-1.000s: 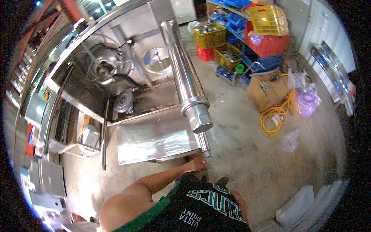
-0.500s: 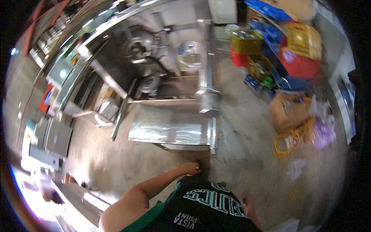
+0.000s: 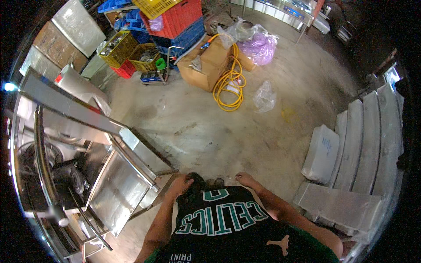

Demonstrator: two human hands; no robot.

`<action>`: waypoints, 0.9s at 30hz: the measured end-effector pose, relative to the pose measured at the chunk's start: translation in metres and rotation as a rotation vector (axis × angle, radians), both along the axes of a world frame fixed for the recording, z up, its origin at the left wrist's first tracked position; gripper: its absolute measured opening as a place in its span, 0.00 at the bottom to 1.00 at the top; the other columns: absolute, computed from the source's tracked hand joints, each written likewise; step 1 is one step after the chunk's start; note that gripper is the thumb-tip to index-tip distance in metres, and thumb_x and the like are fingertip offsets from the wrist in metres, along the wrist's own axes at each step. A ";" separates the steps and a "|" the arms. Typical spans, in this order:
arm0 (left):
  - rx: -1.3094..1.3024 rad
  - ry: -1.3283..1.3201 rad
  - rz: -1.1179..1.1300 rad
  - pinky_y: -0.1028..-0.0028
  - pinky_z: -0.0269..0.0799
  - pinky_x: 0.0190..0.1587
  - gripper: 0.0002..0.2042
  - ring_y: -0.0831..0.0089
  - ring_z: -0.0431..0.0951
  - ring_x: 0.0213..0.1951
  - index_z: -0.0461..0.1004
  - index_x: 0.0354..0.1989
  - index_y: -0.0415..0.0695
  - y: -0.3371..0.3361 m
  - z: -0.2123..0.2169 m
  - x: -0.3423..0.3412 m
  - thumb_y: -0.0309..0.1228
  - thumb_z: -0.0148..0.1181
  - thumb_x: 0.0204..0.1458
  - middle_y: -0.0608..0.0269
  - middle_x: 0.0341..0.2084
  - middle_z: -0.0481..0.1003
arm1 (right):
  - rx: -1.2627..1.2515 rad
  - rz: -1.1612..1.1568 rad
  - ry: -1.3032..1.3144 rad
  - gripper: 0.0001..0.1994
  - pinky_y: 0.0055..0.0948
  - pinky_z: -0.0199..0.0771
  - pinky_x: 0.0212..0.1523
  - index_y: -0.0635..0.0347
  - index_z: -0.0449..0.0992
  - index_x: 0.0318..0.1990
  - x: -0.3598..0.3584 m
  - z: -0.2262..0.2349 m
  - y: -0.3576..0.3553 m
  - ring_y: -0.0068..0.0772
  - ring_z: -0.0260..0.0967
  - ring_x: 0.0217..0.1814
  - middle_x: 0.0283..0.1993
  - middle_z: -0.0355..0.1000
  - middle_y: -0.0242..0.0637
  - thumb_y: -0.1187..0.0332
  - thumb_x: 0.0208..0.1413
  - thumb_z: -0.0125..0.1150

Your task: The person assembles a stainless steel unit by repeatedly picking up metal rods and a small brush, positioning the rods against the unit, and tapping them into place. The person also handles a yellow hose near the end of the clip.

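My left hand (image 3: 180, 184) hangs at waist height beside the dark clothing, with its fingers curled in. What it holds, if anything, is hidden. On the other side of my body, my right hand (image 3: 246, 179) is low in front of me, its fingers drawn together; any object in them is too small to make out. Nearest to the left hand is a steel frame with a shiny metal panel (image 3: 117, 193), on the left. A motor-like assembly (image 3: 72, 179) sits inside that steel machine. Both hands appear apart from the machine.
Ahead lie a cardboard box (image 3: 201, 65), a coiled yellow hose (image 3: 229, 94) and a crumpled plastic bag (image 3: 265, 97). Stacked crates (image 3: 173, 22) stand beyond. Wrapped panels (image 3: 362, 144) and a white wrapped bundle (image 3: 321, 153) are at the right. Concrete floor (image 3: 193, 127) lies between.
My view has swung to the right, so the steel machine now sits at the left and the crates and hose ahead. My right hand shows more clearly, and both forearms are visible.
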State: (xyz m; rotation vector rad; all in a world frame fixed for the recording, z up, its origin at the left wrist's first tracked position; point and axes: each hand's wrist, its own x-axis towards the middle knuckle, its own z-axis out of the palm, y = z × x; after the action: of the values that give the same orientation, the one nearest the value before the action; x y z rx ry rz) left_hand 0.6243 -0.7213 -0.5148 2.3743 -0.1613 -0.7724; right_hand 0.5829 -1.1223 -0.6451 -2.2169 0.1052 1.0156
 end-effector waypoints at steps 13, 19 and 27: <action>0.107 0.220 -0.260 0.55 0.76 0.53 0.25 0.47 0.82 0.49 0.74 0.56 0.41 -0.163 -0.079 0.352 0.50 0.56 0.62 0.45 0.46 0.82 | 0.064 -0.469 0.304 0.41 0.40 0.77 0.53 0.59 0.54 0.76 0.160 -0.005 -0.113 0.48 0.78 0.52 0.54 0.78 0.56 0.49 0.62 0.64; 0.038 0.144 -0.312 0.54 0.75 0.55 0.23 0.45 0.80 0.50 0.75 0.54 0.42 -0.266 -0.133 0.559 0.49 0.56 0.62 0.45 0.45 0.81 | -0.189 -0.449 0.140 0.29 0.44 0.77 0.56 0.61 0.74 0.62 0.283 0.023 -0.209 0.53 0.78 0.54 0.53 0.79 0.53 0.49 0.61 0.62; -0.119 0.097 -0.085 0.56 0.76 0.51 0.19 0.47 0.81 0.46 0.77 0.49 0.39 -0.354 -0.086 0.790 0.44 0.59 0.61 0.44 0.42 0.82 | -0.220 -0.540 -0.062 0.20 0.49 0.73 0.57 0.61 0.78 0.52 0.492 0.076 -0.281 0.58 0.74 0.55 0.50 0.77 0.56 0.55 0.61 0.63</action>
State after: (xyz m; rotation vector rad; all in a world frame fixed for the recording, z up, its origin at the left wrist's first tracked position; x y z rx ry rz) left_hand 1.4146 -1.0753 -0.6006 2.2250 -0.2611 -0.8910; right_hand 1.0749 -1.4035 -0.5688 -2.2238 0.7738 0.6567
